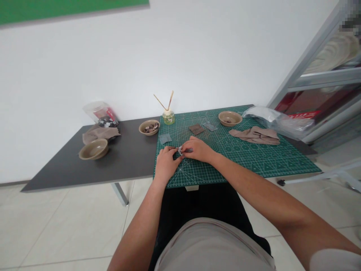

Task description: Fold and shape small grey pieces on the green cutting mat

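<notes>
My left hand [167, 163] and my right hand [199, 149] meet over the green cutting mat [222, 165], near its front left part. Between their fingertips is a small pale grey piece [179, 151], pinched from both sides. Its kind is too small to make out. A darker grey scrap [188, 150] shows under my right fingers. Just beyond the hands lie a grey square sheet [165, 138], a brown square sheet [196, 129] and a greyish translucent packet [209, 125].
A bowl of small dark pieces [150, 128] stands left of a reed diffuser [169, 117]. Another bowl [230, 119] and a crumpled cloth [255, 135] are on the right, by a plastic bag [279, 119]. Far left are a bowl [94, 149], a cloth [98, 133] and a clear container [100, 112].
</notes>
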Demonstrator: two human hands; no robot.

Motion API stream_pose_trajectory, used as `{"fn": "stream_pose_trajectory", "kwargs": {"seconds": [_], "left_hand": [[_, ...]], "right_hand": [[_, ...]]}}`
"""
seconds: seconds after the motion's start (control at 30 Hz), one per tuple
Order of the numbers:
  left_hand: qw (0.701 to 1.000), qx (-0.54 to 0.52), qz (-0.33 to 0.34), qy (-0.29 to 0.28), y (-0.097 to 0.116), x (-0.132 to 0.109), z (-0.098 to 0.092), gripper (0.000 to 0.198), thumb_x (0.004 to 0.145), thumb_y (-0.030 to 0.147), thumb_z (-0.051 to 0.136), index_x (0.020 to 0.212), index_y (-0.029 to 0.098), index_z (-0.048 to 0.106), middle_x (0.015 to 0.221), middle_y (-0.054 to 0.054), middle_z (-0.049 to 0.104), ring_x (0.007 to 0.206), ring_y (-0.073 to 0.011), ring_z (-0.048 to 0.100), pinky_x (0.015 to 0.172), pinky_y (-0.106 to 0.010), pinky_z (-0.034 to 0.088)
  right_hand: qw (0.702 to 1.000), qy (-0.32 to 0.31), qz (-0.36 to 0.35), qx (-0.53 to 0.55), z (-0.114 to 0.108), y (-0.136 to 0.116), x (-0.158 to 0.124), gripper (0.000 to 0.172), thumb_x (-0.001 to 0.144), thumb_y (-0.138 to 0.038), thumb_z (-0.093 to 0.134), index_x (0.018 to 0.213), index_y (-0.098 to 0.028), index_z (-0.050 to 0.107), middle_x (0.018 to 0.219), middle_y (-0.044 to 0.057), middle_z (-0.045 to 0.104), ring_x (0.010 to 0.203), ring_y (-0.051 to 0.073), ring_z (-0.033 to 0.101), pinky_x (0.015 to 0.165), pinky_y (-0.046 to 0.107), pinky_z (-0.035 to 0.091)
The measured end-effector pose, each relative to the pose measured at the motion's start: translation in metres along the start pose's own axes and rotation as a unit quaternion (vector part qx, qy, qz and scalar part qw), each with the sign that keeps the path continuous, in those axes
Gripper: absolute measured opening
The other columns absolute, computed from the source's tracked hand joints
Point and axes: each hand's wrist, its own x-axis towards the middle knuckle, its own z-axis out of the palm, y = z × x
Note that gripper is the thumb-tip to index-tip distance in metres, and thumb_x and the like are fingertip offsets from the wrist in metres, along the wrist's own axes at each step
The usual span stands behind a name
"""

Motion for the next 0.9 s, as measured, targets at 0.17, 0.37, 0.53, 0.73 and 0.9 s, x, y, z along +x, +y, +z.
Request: {"fn": "stream_pose_trajectory", "kwargs": {"seconds": [0.17,0.37,0.53,0.73,0.9], "left_hand": [[1.0,0.002,0.003,0.0,-0.0012,0.0001,0.001,0.038,0.086,0.043,0.064,0.119,0.024,0.069,0.122,-0.007,0.063,0.113,-0.0268,0.056,0.1,-0.042,0.046],[1.0,0.008,0.001,-0.004,-0.0014,-0.0001,0.0008,0.038,0.086,0.043,0.063,0.119,0.024,0.068,0.122,-0.007,0.063,0.113,-0.0273,0.055,0.1,-0.042,0.046],[1.0,0.021,0.011,0.006,0.0019,-0.0024,-0.001,0.035,0.087,0.04,0.063,0.118,0.024,0.068,0.123,-0.007,0.063,0.113,-0.0271,0.055,0.099,-0.042,0.046],[0.999,0.035,0.007,0.001,0.0047,-0.0037,-0.0022,0.033,0.088,0.041,0.06,0.117,0.025,0.067,0.121,-0.007,0.063,0.11,-0.0273,0.055,0.098,-0.042,0.046],[0.999,0.04,0.01,0.002,0.0038,-0.0036,-0.0023,0.034,0.088,0.04,0.06,0.118,0.024,0.066,0.121,-0.007,0.062,0.111,-0.0273,0.055,0.097,-0.041,0.045]], "right_hand": [[1.0,0.016,0.009,0.007,-0.0032,0.0053,-0.0058,0.005,0.079,-0.017,0.073,0.075,-0.02,0.071,0.09,0.003,0.076,0.082,0.019,0.063,0.084,0.035,0.039],[0.999,-0.014,-0.01,0.036,-0.0004,0.0028,-0.0023,0.005,0.086,-0.022,0.069,0.086,-0.022,0.074,0.098,0.001,0.077,0.085,0.019,0.064,0.086,0.037,0.038],[1.0,-0.001,0.0,0.03,-0.0025,0.0048,-0.0069,0.003,0.081,-0.02,0.072,0.08,-0.022,0.073,0.092,0.001,0.077,0.082,0.018,0.064,0.084,0.036,0.038],[1.0,0.002,0.017,-0.015,-0.0011,0.0008,0.0006,0.007,0.086,-0.02,0.067,0.084,-0.019,0.073,0.093,0.005,0.075,0.085,0.019,0.063,0.085,0.036,0.037],[1.0,-0.004,-0.005,0.006,-0.0006,-0.0017,-0.0028,0.004,0.083,-0.018,0.069,0.079,-0.02,0.07,0.089,0.002,0.074,0.083,0.018,0.062,0.085,0.034,0.037]]}}
